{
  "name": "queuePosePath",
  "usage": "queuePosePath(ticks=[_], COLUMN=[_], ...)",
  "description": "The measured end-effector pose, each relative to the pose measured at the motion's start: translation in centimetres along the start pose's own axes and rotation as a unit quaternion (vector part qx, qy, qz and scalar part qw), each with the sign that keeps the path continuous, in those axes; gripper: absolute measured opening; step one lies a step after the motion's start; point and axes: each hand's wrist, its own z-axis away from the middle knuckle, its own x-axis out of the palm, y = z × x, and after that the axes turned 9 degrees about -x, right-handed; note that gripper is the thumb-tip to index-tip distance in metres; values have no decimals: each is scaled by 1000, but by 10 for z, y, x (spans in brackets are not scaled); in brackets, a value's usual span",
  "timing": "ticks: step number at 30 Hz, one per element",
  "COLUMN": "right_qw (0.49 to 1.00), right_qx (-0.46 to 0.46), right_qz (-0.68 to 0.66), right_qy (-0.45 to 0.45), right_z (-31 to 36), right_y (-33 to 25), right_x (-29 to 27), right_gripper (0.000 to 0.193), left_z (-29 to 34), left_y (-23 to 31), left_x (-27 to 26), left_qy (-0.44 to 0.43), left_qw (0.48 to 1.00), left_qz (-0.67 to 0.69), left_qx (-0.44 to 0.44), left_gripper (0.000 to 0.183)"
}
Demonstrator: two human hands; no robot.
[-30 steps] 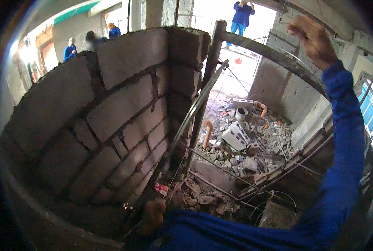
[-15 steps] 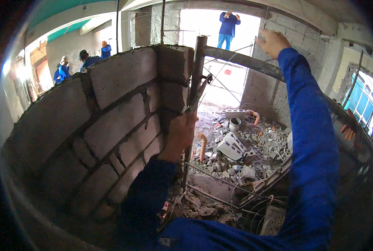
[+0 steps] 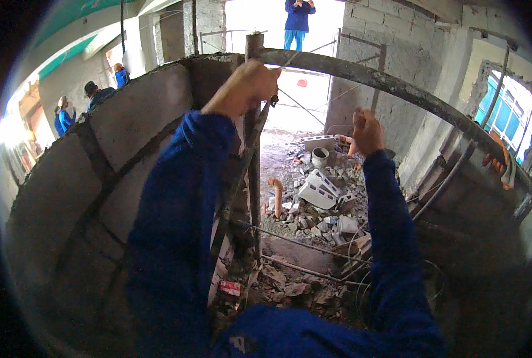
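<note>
My left hand (image 3: pixel 247 89) is closed around the upright metal scaffold post (image 3: pixel 254 149), just below its top. A slanting metal brace (image 3: pixel 237 185) runs down from beside that hand, and a small dark fitting shows under its fingers. Above it, the scaffold's top bar (image 3: pixel 349 70) stretches to the right, bowed by the lens. My right hand (image 3: pixel 368 131) is raised below this bar, apart from it, with the fingers curled in; whatever it may hold is hidden. Left of the post stands a grey block wall (image 3: pixel 141 113), its top course level with my left hand.
Rubble (image 3: pixel 325 227) covers the floor beyond the frame, with broken hollow blocks (image 3: pixel 319 191), a grey pipe piece (image 3: pixel 319 157) and an orange pipe (image 3: pixel 276 197). Thin rods (image 3: pixel 302 241) cross low down. An orange glove (image 3: pixel 504 161) hangs at right. One person (image 3: pixel 299 24) stands ahead; several others are far left.
My left hand has moved up the post to near its top. My right hand has dropped from above the bar to below it, its fingers now curled. The view has shifted rightward.
</note>
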Motion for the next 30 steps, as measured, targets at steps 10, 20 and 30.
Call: queuePosePath(ticks=[10, 20, 30], right_qw=[984, 962, 958], right_qx=[-15, -222, 54], right_qz=[-18, 154, -278], right_qy=[176, -40, 42], right_z=[-125, -147, -66], right_y=[65, 78, 47], right_x=[31, 105, 159], right_gripper=[46, 29, 41], left_z=[-81, -83, 35], left_y=[14, 18, 77], left_x=[-31, -24, 63], left_qy=[-43, -83, 389], left_qw=[988, 991, 874], left_qz=[-131, -100, 221], left_qx=[64, 37, -188], left_gripper=[26, 21, 27])
